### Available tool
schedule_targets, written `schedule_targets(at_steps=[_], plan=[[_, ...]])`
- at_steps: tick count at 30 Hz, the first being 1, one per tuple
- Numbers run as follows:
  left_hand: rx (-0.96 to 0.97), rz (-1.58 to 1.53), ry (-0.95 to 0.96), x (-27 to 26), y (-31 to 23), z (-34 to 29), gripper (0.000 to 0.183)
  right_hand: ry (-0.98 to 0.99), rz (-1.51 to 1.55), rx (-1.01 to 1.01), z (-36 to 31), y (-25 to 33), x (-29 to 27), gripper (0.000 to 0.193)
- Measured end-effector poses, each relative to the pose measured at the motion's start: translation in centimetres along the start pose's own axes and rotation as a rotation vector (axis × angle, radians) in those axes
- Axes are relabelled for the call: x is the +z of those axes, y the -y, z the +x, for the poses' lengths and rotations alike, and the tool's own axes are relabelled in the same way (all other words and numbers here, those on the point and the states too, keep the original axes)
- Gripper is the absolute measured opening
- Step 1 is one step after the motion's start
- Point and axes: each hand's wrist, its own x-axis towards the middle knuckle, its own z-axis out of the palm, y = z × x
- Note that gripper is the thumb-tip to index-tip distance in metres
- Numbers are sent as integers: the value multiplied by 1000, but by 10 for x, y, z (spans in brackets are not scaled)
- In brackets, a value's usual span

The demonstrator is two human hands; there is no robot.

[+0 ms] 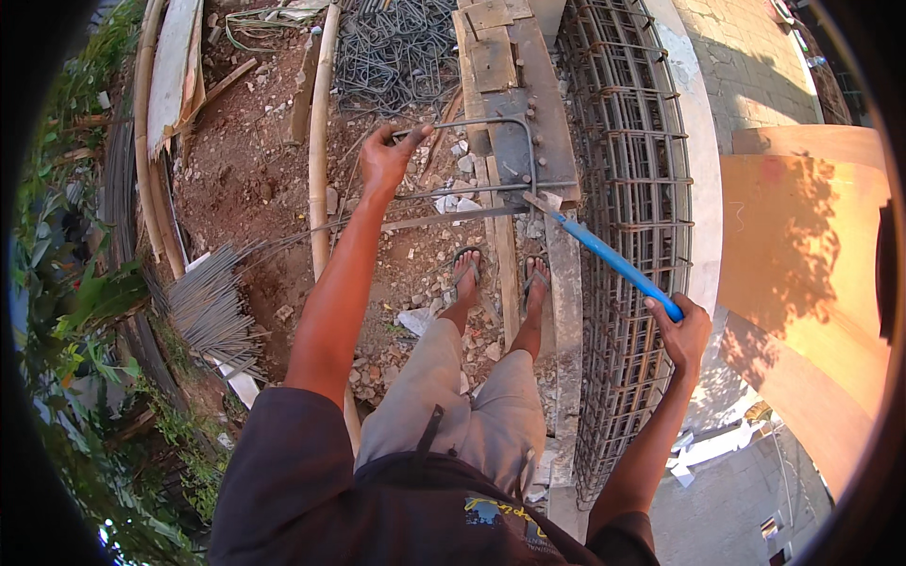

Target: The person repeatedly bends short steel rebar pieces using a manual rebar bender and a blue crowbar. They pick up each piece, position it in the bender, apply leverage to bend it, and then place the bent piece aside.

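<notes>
My left hand (389, 158) is closed on one end of a thin steel rod (481, 121), which is bent into a U shape and lies over a dark metal plate (507, 165) with bolts standing up on it. In my right hand (681, 332) is the lower end of the blue handle of a rebar bending tool (618, 257). The tool slants up to the left, and its metal head meets the rod near the plate's near right corner. The exact grip of the head on the rod is too small to tell.
Tied rebar cages (632, 189) run along the right. A pile of bent stirrups (392, 57) lies beyond the bench, and a bundle of cut rods (215, 307) at left. Bamboo poles (321, 141) and rubble surround my sandalled feet. Orange-brown sheets (802, 245) stand far right.
</notes>
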Motion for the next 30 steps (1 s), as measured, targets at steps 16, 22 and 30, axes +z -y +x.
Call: schedule_targets(at_steps=[16, 22, 30], plan=[[-144, 71, 127, 3, -5, 5, 118, -83, 238, 241, -143, 45, 114, 57], [-114, 79, 125, -4, -25, -11, 122, 144, 560, 141, -156, 28, 137, 48], [-64, 38, 59, 14, -2, 3, 116, 881, 982, 324, -124, 8, 129, 34]])
